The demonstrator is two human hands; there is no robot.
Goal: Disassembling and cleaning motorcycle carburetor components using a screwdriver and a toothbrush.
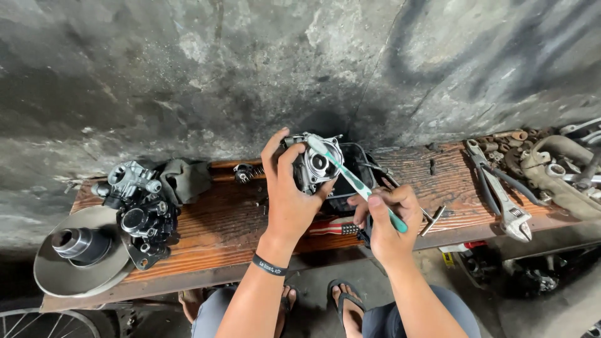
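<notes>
- The left hand [289, 195] is raised in front of the body, back of the hand toward the camera, thumb and fingers curled around something and closed on it.
- The left wrist is straight and wears a thin black band [270, 266]; the bare forearm runs down toward the lower edge of the view.
- The right hand [386, 220] sits just beside the left, slightly lower, its fingers pinched shut around a slim handle, thumb on top.
- The right forearm is bare and angles down to the right.
- Both knees are bent below; the feet wear dark flip-flop sandals [346, 300].
</notes>
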